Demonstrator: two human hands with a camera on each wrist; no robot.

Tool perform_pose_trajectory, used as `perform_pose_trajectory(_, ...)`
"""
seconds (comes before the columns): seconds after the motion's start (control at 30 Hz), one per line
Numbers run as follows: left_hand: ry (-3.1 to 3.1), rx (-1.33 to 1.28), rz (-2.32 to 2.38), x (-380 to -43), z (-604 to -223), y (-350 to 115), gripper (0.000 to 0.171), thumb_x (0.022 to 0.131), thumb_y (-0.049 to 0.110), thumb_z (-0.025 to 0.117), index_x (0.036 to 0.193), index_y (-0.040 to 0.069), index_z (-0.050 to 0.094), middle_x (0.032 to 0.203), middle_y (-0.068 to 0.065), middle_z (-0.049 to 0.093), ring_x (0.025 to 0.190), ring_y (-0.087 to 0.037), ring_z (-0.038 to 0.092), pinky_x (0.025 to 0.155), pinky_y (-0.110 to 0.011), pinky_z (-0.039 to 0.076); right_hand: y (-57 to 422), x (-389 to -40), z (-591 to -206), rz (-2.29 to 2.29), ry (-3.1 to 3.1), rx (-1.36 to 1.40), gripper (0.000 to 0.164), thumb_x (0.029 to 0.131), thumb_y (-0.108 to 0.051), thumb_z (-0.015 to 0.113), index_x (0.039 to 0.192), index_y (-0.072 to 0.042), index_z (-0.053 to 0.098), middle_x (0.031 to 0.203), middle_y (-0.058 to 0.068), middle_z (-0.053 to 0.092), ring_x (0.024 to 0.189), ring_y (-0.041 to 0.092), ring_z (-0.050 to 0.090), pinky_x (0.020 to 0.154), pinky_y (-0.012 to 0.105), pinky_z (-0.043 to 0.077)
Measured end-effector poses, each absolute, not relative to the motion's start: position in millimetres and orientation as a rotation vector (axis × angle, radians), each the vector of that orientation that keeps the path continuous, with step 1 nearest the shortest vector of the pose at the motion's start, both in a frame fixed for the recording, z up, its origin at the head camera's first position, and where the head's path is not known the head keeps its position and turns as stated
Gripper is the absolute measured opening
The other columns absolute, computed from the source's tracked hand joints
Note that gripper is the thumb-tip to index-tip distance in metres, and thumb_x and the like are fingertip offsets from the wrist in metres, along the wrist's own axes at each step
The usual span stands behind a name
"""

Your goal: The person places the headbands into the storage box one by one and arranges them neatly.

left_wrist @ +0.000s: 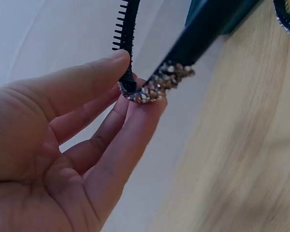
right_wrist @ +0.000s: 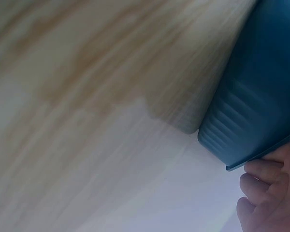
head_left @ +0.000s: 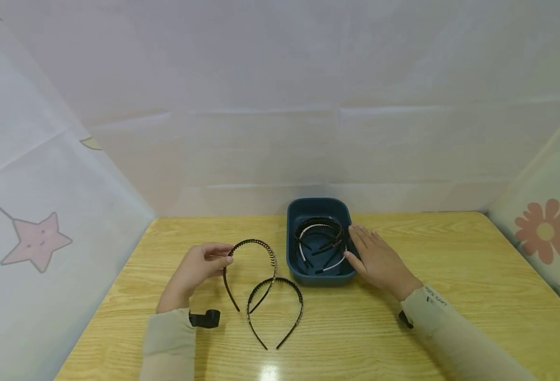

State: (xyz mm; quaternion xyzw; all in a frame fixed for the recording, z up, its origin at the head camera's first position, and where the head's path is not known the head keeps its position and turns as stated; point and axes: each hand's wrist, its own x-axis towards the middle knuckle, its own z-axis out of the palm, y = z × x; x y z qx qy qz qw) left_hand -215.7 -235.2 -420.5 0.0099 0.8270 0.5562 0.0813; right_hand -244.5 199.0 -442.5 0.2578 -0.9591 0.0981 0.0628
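My left hand [head_left: 202, 267] pinches a black headband [left_wrist: 154, 89] between thumb and fingers, at one side of its arc. Comb teeth line this headband, and sparkly stones cover part of its outside. Just in front of it, a second black toothed headband [head_left: 301, 299] with stones lies on the table, overlapping the held one in the head view. A dark blue plastic bin [head_left: 321, 281] holds several headbands, black ones and white ones [head_left: 333, 266]. With fingers extended, my right hand [head_left: 379, 262] rests against the bin's right rim; the right wrist view has its fingertips at that rim.
All of this is on a light wood-grain table [head_left: 451, 275]. A pale backdrop [head_left: 280, 148] rises behind the table's back edge, close behind the bin. Printed side sheets stand left and right, with a pink star [head_left: 39, 242] and a red flower [head_left: 545, 231].
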Motion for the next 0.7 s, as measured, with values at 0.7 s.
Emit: perform_pose_trajectory(0.7,2.256,-0.099,2.039,-219,-417,-197,0.051,0.095,0.014,0.075,0.141,0.003,0.058,0.137,-0.021,0.054,0.112,-0.021,0.066,0.092,-0.033,0.058,199,-245,-442,0.277,-2.908,0.767,0.071,0.109,-0.044,0.044,0.158,0.005,0.027,0.163,0.023,0.028,0.15,0.039,0.026,0.124,0.053,0.017)
